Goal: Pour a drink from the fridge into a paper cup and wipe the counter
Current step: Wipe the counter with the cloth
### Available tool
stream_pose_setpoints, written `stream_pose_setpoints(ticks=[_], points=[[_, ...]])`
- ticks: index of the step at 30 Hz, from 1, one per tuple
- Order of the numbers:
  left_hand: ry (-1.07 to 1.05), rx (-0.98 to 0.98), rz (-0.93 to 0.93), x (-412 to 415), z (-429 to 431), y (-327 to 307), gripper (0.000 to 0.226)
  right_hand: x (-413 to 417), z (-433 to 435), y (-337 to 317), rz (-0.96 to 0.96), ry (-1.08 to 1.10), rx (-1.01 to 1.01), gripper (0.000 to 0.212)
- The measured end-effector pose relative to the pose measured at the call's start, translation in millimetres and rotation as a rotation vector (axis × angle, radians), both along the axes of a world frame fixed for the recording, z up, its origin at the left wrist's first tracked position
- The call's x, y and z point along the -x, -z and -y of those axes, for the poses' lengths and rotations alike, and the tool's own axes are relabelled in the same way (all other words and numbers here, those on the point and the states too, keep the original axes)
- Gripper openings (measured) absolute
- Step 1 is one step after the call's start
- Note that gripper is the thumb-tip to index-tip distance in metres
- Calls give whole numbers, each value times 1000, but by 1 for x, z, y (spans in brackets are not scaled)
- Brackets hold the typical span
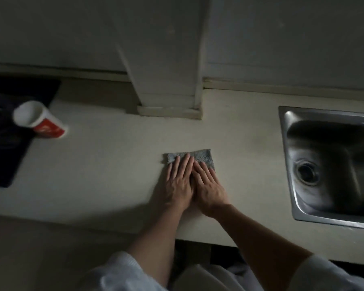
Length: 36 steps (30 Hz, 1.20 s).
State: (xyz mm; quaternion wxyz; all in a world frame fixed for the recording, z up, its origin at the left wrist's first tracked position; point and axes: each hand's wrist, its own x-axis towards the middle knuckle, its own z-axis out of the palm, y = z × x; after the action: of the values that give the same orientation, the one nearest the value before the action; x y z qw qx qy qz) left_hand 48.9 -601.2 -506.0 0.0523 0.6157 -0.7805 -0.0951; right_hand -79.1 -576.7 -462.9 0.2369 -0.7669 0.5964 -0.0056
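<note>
Far left edge of the worktop point(97, 164) there's a flat black glossy panel point(2, 148), looks like a hob. The red-and-white paper cup point(40, 120) stands at that panel's right border, toward the back-left corner, well away from the hands. It's too dim to tell what's in it.

Around the middle, a square white pillar point(168, 70) comes down onto the back edge. In front of it, about halfway to the front edge, lies a small grey fuzzy folded cloth point(200, 155). The left hand point(179, 185) and right hand point(210, 187) are side by side, touching each other, both pressing flat on the cloth. The grip on both is apart: fingers straight, not curled round anything. White sleeves point(122, 271) are pushed up the forearms.

The rectangular stainless steel sink point(287, 164) is set into the right end, nearer the cloth than the cup is.
</note>
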Motion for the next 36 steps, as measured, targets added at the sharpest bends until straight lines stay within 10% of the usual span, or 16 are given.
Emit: stream_pose_setpoints(ticks=[15, 26, 36], points=[[-68, 191, -159, -168, 146, 21, 50, -164, 154, 12, -71, -78, 85, 79], [-266, 180, 3, -309, 42, 13, 57, -296, 86, 6, -19, -335, 46, 76], [-355, 87, 40, -268, -42, 2, 61, -260, 13, 7, -89, -440, 56, 66]])
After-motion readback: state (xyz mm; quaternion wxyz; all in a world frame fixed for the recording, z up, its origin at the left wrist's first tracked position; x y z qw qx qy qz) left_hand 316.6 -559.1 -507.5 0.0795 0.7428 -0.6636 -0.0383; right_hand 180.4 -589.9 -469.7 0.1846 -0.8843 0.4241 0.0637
